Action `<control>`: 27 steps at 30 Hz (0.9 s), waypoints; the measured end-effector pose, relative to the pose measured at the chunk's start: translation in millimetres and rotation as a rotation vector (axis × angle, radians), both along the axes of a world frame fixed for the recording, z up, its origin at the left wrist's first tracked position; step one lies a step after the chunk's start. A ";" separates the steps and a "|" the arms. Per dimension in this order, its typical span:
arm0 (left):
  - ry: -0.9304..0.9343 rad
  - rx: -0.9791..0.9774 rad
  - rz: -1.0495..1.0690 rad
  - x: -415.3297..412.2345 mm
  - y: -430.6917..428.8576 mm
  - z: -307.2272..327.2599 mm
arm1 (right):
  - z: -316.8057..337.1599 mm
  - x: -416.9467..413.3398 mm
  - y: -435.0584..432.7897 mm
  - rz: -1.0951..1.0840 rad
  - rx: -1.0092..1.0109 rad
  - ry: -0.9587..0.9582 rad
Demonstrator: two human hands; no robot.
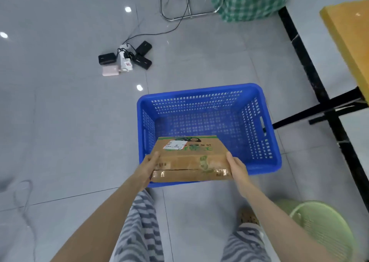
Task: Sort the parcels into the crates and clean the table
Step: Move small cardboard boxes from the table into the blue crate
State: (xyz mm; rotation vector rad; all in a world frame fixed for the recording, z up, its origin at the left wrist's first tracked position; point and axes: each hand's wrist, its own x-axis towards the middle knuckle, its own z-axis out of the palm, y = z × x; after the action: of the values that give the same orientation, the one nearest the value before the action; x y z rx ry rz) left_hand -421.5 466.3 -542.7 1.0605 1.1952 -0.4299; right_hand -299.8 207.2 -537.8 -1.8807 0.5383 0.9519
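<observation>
A brown cardboard parcel [189, 160] with green print and a white shipping label hangs over the near rim of a blue perforated plastic crate [265, 142] standing on the floor. My left hand [148, 168] grips the parcel's left end and my right hand [236, 168] grips its right end. The parcel tilts, its far edge down inside the crate. I see nothing else in the crate, and the parcel hides its near floor.
A yellow-topped table [348, 40] on black legs stands at the right. A light green basket [323, 227] sits at the lower right. A power strip with chargers [125, 59] and cables lies on the grey tiled floor beyond. A green checked bag [247, 0] stands at the top.
</observation>
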 end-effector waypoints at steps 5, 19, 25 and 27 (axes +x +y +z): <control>0.140 0.121 -0.109 -15.1 16.1 -75.8 | -67.2 -8.0 21.5 0.065 -0.033 -0.008; 0.411 0.291 -0.281 3.4 10.5 -183.1 | -188.3 -15.2 66.8 0.434 -0.280 0.057; 0.450 0.269 -0.553 -0.8 1.8 -197.5 | -199.3 -17.5 72.3 0.809 -0.419 0.119; 0.488 0.310 -0.659 7.2 -0.4 -197.2 | -201.8 -17.0 71.3 0.866 -0.412 0.146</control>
State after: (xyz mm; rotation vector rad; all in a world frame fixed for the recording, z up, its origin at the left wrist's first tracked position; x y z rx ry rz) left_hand -414.2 465.9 -739.8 1.6872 1.3428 -1.0871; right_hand -316.9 278.5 -739.6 -2.4878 -0.0457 1.6319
